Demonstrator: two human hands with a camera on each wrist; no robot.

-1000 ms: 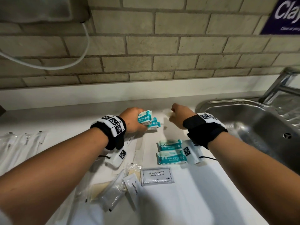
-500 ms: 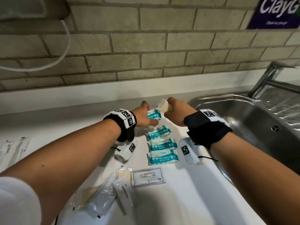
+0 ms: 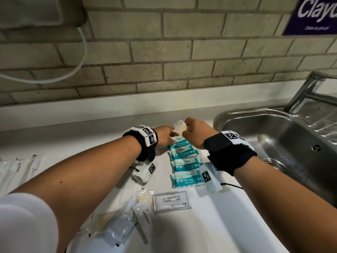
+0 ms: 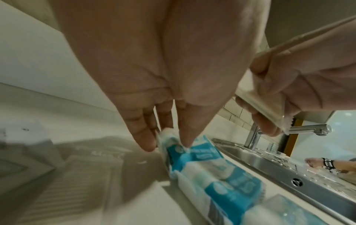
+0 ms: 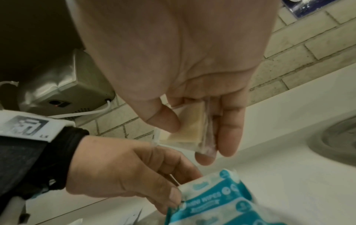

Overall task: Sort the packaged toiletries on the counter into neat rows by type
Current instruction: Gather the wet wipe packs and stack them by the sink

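Several teal-and-white mini wipes packs lie in a column on the white counter (image 3: 209,225). My left hand (image 3: 171,138) pinches the left end of the farthest wipes pack (image 3: 180,143), which lies on the counter; the left wrist view shows thumb and fingers on either side of that wipes pack (image 4: 173,146). Just above it, my right hand (image 3: 184,129) holds a clear packet with a pale yellow soap bar (image 3: 179,125) off the counter, the soap packet (image 5: 190,120) caught between thumb and fingers. The nearest wipes pack (image 3: 186,178) sits by a shampoo sachet (image 3: 171,200).
A toothpaste sachet (image 3: 144,218) and clear packets (image 3: 113,227) lie in a loose pile at the lower left. More clear packets (image 3: 16,167) sit far left. A steel sink (image 3: 273,143) with a faucet (image 3: 306,88) is on the right. A hand dryer (image 3: 36,10) hangs on the brick wall.
My left hand has laid the wipes packs it held one after another at the far end of the column. The right hand has risen slightly with the soap packet.
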